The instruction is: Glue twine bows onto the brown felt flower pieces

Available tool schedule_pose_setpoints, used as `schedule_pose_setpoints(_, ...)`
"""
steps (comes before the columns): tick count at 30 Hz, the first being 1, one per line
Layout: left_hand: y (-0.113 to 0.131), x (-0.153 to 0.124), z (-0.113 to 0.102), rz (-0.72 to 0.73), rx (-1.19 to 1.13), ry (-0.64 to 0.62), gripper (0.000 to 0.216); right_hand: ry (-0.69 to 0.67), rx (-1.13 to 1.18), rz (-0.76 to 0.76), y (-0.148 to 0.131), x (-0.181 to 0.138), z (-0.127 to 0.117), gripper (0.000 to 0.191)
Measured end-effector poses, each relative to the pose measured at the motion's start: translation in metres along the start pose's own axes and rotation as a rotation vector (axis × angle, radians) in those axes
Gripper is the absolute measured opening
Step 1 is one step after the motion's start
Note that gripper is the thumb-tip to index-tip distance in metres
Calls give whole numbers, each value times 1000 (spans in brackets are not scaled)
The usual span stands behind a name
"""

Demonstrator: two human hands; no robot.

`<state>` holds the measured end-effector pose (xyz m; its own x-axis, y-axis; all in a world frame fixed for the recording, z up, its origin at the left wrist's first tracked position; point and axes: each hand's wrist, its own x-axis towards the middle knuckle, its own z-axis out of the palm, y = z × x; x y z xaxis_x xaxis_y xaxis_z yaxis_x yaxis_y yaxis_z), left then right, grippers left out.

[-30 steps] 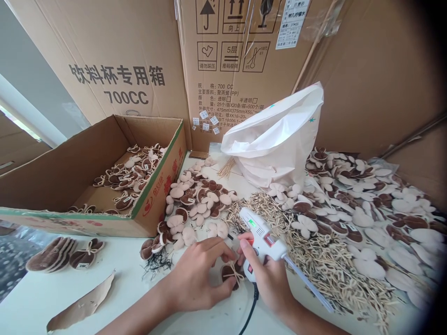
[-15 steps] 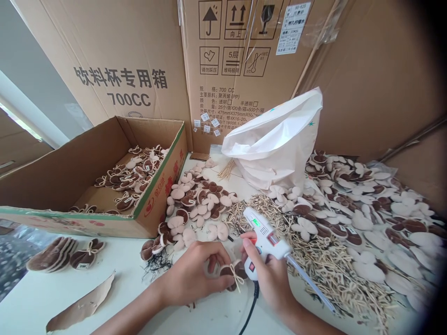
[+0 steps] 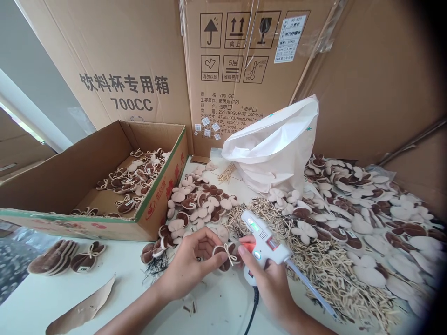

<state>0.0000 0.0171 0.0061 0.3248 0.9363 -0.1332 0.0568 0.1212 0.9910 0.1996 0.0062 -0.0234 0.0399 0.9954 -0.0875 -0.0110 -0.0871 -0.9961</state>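
Observation:
Between thumb and fingers, my left hand (image 3: 193, 263) pinches a small brown plush bow piece (image 3: 223, 264) that has a cream cord bow (image 3: 230, 254) on its front. My right hand (image 3: 268, 274) is wrapped around a white hot glue gun (image 3: 261, 242) with a lit green display. A clear glue stick (image 3: 312, 289) sticks out of its back end, and a black cable drops from the handle. The thumb and fingertip of my right hand lie close to the plush piece's right side; whether they touch it I cannot tell.
An open cardboard box (image 3: 164, 181) with finished-looking bow pieces stands at left. Loose plush pieces (image 3: 366, 200) and a heap of cream cords (image 3: 335, 265) spread at right. A white bag (image 3: 272, 163) stands behind. Stacked pieces (image 3: 54, 257) and a cardboard scrap (image 3: 84, 304) lie front left.
My left hand has raised the plush piece slightly up and left, so its cord bow faces the camera more. The glue gun stays in my right hand, with little movement.

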Motion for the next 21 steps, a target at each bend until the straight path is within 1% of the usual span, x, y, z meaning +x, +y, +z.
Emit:
schedule_pose_setpoints(5,-1,1,1,12,-20,50,26,-11,-34,11,-2,-1,-1,34)
schedule_pose_setpoints(7,-2,1,1,23,-32,52,27,-21,-35,12,-2,-1,-1,33)
schedule_pose_setpoints(10,-5,0,2,19,-49,-5,25,-39,-28,8,-1,-1,-1,32)
schedule_pose_setpoints(14,-10,-1,4,5,-49,-95,25,-19,-50,-13,3,0,-1,32)
schedule_pose_setpoints(18,-12,-2,6,1,-88,-104,26,-68,-50,-9,5,-1,-2,33)
schedule_pose_setpoints(21,-12,-1,6,-4,-98,-95,29,-91,-31,21,6,-2,-2,36)
